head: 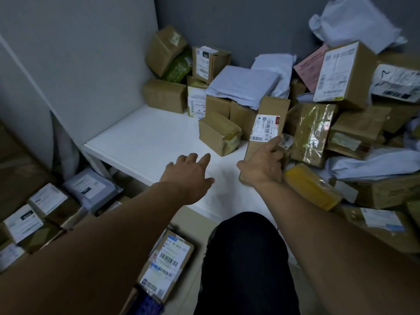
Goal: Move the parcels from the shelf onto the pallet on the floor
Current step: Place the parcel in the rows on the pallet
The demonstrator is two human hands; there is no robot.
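Observation:
A long narrow cardboard parcel [270, 114] with a white barcode label stands tilted on the white shelf [145, 142]. My right hand [263, 164] grips its lower end, thumb on the label side. My left hand [191, 173] hovers over the bare shelf to its left, fingers spread, holding nothing. Behind them lie several brown boxes, among them a small taped box [218, 135] and a glossy taped parcel [311, 133]. On the floor at lower left, labelled parcels [47, 201] lie packed together; the pallet under them is hidden.
White mailer bags [243, 85] lie on top of boxes at the back. A yellow padded parcel [311, 187] sits by my right wrist. More boxes pile up at the right. A labelled box [166, 264] lies on the floor beside my dark-trousered leg [245, 264]. Grey walls enclose the shelf.

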